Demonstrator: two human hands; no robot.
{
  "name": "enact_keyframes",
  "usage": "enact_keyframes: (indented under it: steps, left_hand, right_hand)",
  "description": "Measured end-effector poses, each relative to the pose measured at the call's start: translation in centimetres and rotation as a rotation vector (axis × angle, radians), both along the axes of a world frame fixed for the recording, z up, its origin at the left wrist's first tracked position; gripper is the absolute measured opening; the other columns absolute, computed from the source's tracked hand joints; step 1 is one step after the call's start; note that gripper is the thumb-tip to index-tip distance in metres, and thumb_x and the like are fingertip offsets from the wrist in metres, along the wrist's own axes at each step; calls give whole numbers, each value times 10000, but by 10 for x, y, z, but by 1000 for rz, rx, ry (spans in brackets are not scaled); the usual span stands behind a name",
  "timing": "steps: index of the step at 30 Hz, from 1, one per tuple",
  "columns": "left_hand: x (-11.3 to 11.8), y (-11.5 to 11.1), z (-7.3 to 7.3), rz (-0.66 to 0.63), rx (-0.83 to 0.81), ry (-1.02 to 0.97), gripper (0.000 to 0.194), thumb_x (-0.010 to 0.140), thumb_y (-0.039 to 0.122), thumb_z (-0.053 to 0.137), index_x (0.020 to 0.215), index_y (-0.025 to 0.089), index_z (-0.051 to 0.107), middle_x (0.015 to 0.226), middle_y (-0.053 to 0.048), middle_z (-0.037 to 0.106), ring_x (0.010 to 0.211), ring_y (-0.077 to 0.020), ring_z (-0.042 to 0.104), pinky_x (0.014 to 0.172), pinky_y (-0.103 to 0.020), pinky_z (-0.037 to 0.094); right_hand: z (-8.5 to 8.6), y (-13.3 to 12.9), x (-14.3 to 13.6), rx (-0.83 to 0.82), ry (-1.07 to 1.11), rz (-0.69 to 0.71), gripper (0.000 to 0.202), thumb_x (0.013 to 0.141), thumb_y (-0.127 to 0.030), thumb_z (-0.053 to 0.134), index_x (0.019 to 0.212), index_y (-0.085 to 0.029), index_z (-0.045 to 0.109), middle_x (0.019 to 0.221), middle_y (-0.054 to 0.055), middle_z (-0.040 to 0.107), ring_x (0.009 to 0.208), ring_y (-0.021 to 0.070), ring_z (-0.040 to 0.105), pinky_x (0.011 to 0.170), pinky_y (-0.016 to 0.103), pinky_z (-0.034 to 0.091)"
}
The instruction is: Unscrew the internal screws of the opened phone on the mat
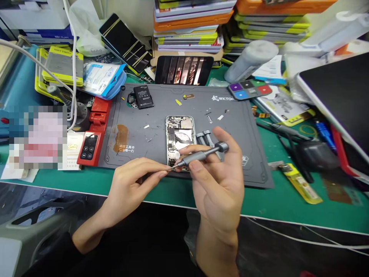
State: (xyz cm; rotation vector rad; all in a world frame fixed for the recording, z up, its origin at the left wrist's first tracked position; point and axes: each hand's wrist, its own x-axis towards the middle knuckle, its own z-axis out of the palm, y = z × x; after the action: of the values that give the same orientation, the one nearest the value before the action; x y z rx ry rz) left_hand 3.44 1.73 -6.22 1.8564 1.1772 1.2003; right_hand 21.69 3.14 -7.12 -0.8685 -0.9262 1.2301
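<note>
My right hand (219,177) is closed around a grey precision screwdriver (196,157), held almost level with its tip toward the left. At that tip my left hand (135,181) pinches with thumb and forefinger; whether a small screw or bit sits there is too small to make out. Just behind the hands, an opened phone (180,134) lies on a dark grey work mat (138,142) with its inner parts showing. Its lower end is partly hidden by the screwdriver and fingers. More grey screwdrivers (205,137) lie right of the phone, partly covered by my right hand.
A phone battery (143,97) and small loose parts lie on the mat. Behind it stands a phone playing video (184,70). A red device (91,144) borders the mat on the left. On the right are a yellow packet (301,183) and a dark-screened device (340,92).
</note>
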Motion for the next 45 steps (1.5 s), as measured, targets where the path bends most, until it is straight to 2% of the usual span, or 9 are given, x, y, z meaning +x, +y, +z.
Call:
enact_keyframes:
  steps: [7,30,39,45]
  left_hand:
    - [1,0,0,-5,1,-12,127,1037,149,760,1128,206,827,1108,30,838,1000,-77,764,929,-200,559]
    - [-1,1,-4,-44,17,-51,135,1023,127,763,1104,230,800,1073,51,836,966,-76,754,906,-220,544]
    - [0,2,0,-37,33,3,93,1028,162,773,1110,193,804,1080,9,840,971,-98,772,902,-222,560]
    - [0,2,0,-16,38,6,114,1037,179,763,1129,205,825,1077,-15,847,934,-137,790,861,-277,585]
  right_hand:
    - [-2,0,2,-8,33,31,540,1006,-200,757,1478,-319,523,1087,15,764,904,125,731,773,271,673]
    - [0,-1,5,-39,32,76,572,1007,-203,744,1512,-308,499,1065,20,770,878,133,724,764,272,685]
    - [0,-2,6,-38,24,65,584,1002,-208,733,1521,-313,489,1080,26,754,888,146,724,769,292,681]
    - [1,0,4,-49,14,21,601,986,-213,738,1519,-319,481,1051,17,742,913,155,716,782,308,676]
